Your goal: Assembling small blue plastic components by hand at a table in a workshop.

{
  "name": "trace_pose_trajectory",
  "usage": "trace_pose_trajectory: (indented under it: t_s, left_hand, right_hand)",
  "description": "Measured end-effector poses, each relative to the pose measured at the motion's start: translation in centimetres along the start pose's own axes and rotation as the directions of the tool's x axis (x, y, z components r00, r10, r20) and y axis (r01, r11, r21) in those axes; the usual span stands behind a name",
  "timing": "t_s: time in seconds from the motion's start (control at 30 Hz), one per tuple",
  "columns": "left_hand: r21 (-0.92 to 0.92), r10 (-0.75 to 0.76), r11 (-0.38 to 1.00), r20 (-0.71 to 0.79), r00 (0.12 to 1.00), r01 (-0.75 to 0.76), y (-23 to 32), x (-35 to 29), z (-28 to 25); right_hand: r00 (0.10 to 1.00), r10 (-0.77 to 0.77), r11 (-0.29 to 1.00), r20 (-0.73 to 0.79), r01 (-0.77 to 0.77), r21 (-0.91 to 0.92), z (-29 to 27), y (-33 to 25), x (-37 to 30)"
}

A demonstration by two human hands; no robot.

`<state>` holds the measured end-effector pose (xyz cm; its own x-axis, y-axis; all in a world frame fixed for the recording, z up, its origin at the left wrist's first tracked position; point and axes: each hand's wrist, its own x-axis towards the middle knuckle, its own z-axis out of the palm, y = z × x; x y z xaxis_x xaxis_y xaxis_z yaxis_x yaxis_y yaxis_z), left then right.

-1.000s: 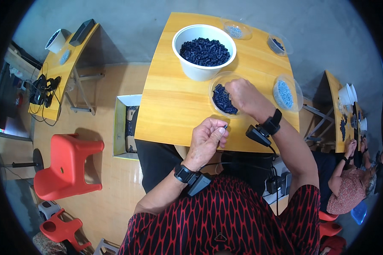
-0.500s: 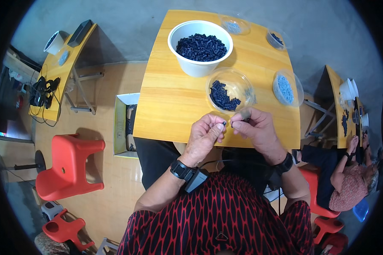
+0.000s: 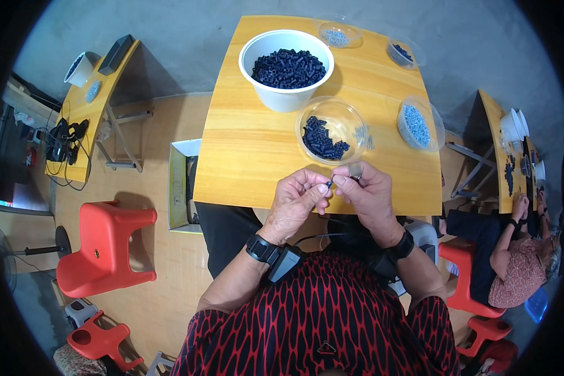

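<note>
My left hand (image 3: 297, 200) pinches a small black tubular piece (image 3: 329, 184) between thumb and fingertips, above the table's near edge. Beside it, my right hand (image 3: 368, 195) is closed in a pinch with its fingertips right at the piece; whatever it grips is too small to make out. Just beyond my hands stands a clear round bowl (image 3: 348, 109) with black tubular pieces (image 3: 323, 139) heaped on its left side. Behind that bowl, a white bucket (image 3: 282, 99) is filled with similar black pieces (image 3: 289, 67).
Small silver pieces (image 3: 415, 125) fill a clear tub at the table's right edge. Two more clear tubs, one with silver bits (image 3: 336, 39), stand at the far edge. A red chair (image 3: 100, 250) is on my left; another person (image 3: 514, 269) works at a table on the right.
My right hand has moved left, closing the small gap to the black piece in my left hand. The view has shifted slightly.
</note>
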<state>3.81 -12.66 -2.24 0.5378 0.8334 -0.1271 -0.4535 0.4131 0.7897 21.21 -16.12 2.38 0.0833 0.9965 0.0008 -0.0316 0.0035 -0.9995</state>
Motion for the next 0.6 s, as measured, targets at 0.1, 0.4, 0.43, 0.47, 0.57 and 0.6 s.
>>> trace_pose_trajectory:
  t_s: [0.1, 0.4, 0.43, 0.47, 0.57, 0.6]
  left_hand:
    - [0.02, 0.011, 1.0, -0.004, 1.0, -0.011, -0.1, 0.1, 0.0]
    - [0.014, 0.022, 1.0, -0.02, 1.0, -0.022, -0.3, 0.1, 0.1]
    - [0.018, 0.03, 0.999, -0.019, 0.999, -0.029, -0.3, 0.1, 0.1]
    - [0.021, 0.037, 0.999, -0.018, 0.999, -0.036, -0.3, 0.1, 0.2]
    - [0.068, 0.045, 0.997, -0.048, 0.998, -0.041, -0.2, -0.1, 0.4]
    - [0.068, 0.045, 0.997, -0.048, 0.998, -0.041, -0.2, -0.1, 0.4]
  right_hand:
    - [1.0, 0.004, 0.998, -0.008, -0.003, 0.062, 0.0, -0.2, 0.1]
    - [1.0, 0.016, 0.999, -0.006, -0.015, 0.046, 0.3, 0.4, -0.1]
    - [1.0, 0.001, 0.999, -0.008, -0.001, 0.043, 0.3, 0.6, -0.1]
    - [1.0, -0.014, 0.999, -0.01, 0.014, 0.039, 0.3, 0.7, -0.1]
    - [1.0, -0.024, 1.0, -0.008, 0.024, -0.012, 0.5, 0.7, -0.2]
    - [1.0, -0.023, 1.0, -0.008, 0.023, -0.012, 0.5, 0.8, -0.2]
